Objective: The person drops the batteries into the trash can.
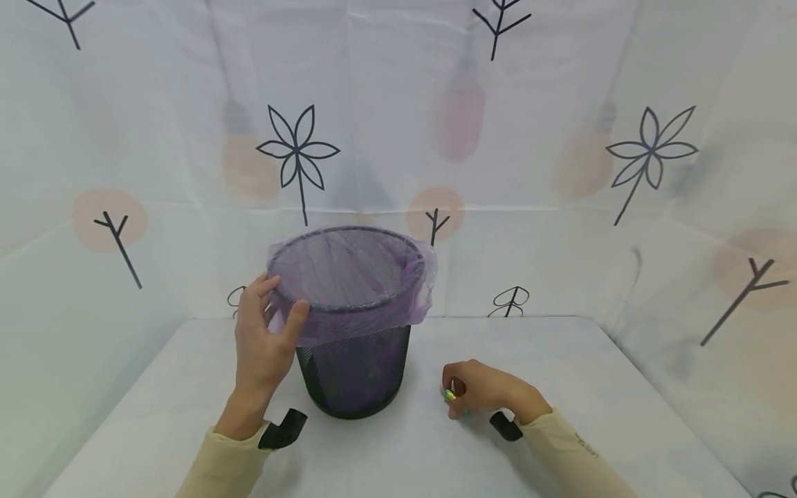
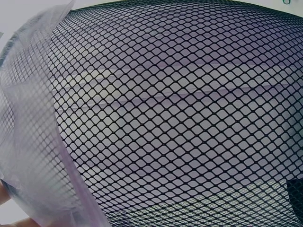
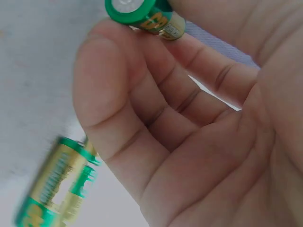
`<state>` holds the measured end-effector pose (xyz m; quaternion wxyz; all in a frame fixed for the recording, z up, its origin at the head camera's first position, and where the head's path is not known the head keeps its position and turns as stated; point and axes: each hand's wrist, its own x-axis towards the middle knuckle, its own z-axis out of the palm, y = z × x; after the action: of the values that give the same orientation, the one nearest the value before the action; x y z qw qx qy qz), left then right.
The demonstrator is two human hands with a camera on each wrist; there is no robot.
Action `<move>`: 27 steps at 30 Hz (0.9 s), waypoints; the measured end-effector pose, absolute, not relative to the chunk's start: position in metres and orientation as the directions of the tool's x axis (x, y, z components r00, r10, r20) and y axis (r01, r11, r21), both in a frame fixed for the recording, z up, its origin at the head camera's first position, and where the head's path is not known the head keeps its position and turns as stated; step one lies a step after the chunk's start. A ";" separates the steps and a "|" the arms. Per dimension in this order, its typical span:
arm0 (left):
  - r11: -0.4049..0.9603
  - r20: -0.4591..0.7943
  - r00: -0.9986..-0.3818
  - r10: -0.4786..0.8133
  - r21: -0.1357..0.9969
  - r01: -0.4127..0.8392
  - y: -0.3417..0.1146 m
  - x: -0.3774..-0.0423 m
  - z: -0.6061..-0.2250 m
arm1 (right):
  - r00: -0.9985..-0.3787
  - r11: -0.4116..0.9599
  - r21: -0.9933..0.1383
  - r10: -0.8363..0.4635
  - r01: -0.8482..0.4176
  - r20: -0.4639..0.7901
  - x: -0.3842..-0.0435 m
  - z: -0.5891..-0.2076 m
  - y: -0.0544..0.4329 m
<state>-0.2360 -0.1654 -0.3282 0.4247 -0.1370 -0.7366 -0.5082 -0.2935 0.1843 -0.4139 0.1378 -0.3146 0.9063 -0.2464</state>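
A black mesh wastebasket [image 1: 355, 377] stands on the table, lined with a thin purple bag [image 1: 373, 321] folded over its rim. My left hand [image 1: 264, 349] holds the basket at the left of its rim, thumb and fingers over the folded bag. In the left wrist view, the mesh wall [image 2: 180, 118] fills most of the picture, with only fingertips at the lower left. To the right of the basket, my right hand [image 1: 482, 389] pinches a green and gold battery [image 3: 149, 18]. Another such battery [image 3: 57, 184], slightly blurred, lies beneath that hand; something similar is partly hidden behind it.
The white table [image 1: 548, 360] extends to both sides of the basket. Behind and beside it hangs a white curtain [image 1: 373, 173] printed with plants and pale shapes. Black wrist mounts [image 1: 283, 429] sit at both cuffs.
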 end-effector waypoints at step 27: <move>0.437 0.779 -0.582 -0.231 0.618 0.653 -0.165 -0.236 -0.327 | -0.713 0.633 -0.347 -0.674 -0.691 0.190 -0.290 -0.218 0.190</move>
<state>-0.2361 -0.1651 -0.3272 0.4335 -0.1448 -0.7286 -0.5102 -0.2898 0.1904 -0.2183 -0.0213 -0.3779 0.9035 -0.2011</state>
